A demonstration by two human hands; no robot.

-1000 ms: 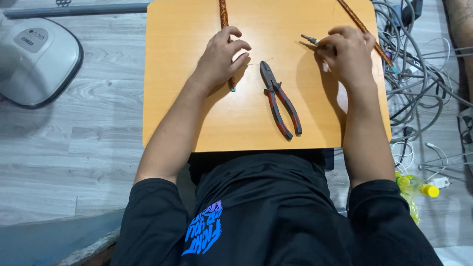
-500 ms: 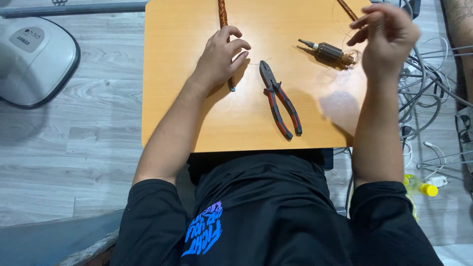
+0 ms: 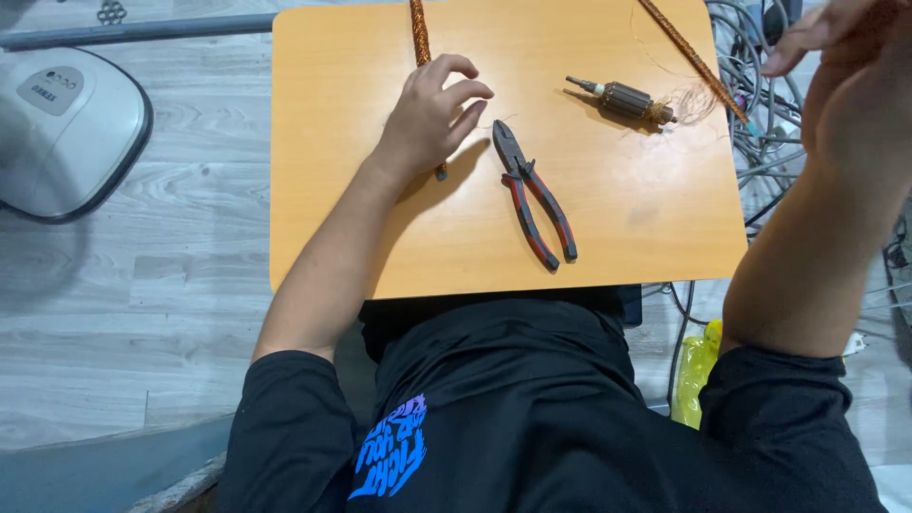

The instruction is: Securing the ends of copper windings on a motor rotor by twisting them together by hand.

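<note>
The left hand (image 3: 432,119) rests on the bench (image 3: 313,237), fingers curled loosely over the lower end of a twisted copper wire bundle (image 3: 419,33) that runs off the far edge; contact is evident, a firm clench is not. The right hand (image 3: 845,81) is raised off the bench at the right edge of view, fingers spread and holding nothing visible. A small motor armature (image 3: 622,100) lies free on the bench, well apart from both hands, with loose fine copper strands (image 3: 693,100) trailing from its right end. A second copper bundle (image 3: 684,52) lies diagonally beside them. Red-handled pliers (image 3: 532,195) lie unattended between the hands.

Judgement: unwinding is partly done; winding appears to remain on the armature.
</note>
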